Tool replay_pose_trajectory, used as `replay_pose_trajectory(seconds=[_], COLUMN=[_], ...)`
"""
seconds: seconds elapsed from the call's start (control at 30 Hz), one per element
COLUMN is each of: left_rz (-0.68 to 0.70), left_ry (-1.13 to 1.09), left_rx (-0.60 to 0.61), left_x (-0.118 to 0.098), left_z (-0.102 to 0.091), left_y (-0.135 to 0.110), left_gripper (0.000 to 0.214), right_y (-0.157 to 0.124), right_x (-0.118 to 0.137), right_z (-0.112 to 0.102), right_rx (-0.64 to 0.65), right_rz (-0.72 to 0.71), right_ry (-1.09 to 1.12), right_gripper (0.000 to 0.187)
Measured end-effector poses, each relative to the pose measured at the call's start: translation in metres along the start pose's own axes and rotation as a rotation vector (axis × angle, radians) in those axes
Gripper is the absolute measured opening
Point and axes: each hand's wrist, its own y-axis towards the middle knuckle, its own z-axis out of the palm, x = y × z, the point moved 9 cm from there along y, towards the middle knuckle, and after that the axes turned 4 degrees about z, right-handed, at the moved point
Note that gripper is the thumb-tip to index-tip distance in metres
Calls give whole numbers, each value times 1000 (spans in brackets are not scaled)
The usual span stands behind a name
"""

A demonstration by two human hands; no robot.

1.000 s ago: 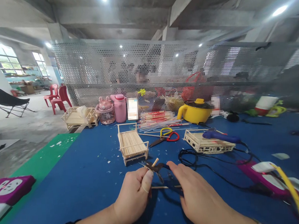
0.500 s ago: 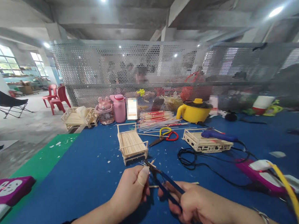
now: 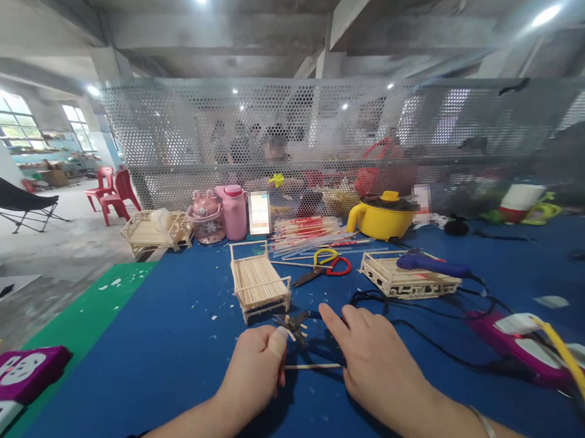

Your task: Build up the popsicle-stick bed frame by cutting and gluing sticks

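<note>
My left hand (image 3: pixel 255 365) is closed, thumb pressed on the fingers, with the end of a thin wooden stick (image 3: pixel 290 334) at the thumb tip. Beside it the blue-handled pliers (image 3: pixel 296 323) lie low over the table, jaws to the left. My right hand (image 3: pixel 379 353) is palm down over their handles, index finger stretched out; its thumb and lower fingers are mostly hidden. A longer thin stick (image 3: pixel 313 366) runs between the two hands. Small cut stick pieces lie around the pliers' jaws. Just behind stands a small bed-shaped stick model (image 3: pixel 261 281).
Scissors (image 3: pixel 323 267) with yellow and red handles lie behind. To the right, a blue glue gun (image 3: pixel 430 263) rests on another stick model (image 3: pixel 391 279), its black cord trailing. Stick bundles (image 3: pixel 308 230), a yellow pot (image 3: pixel 380 216) and a pink bottle (image 3: pixel 234 213) line the back. Purple power strips (image 3: pixel 522 350) flank the table.
My right hand has turned palm down and its index finger has stretched out from around the pliers. The pliers have swung flatter, handles spread. My left hand has hardly moved.
</note>
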Motion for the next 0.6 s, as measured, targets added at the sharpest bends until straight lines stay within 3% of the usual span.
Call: replay_pose_trajectory(seconds=[0.17, 0.27, 0.37, 0.47, 0.53, 0.6], left_rz=[325, 552, 754, 885, 955, 1051], left_ry=[434, 715, 858, 869, 874, 902], left_rx=[-52, -53, -84, -126, -169, -247], left_x=[-29, -47, -59, -65, -69, -76], left_z=[-8, -3, 2, 4, 4, 4], left_y=[2, -4, -14, -25, -34, -47], left_gripper=[41, 37, 35, 35, 35, 36], right_y=[9, 10, 4, -14, -29, -40], right_x=[-1, -12, -22, -14, -5, -2], right_z=[-17, -18, -8, 11, 24, 38], right_rx=[-28, 102, 360, 747, 979, 1082], right_rz=[-81, -61, 23, 109, 223, 399], right_ry=[-122, 8, 430, 917, 1186, 1427], right_gripper=[60, 64, 61, 45, 44, 49])
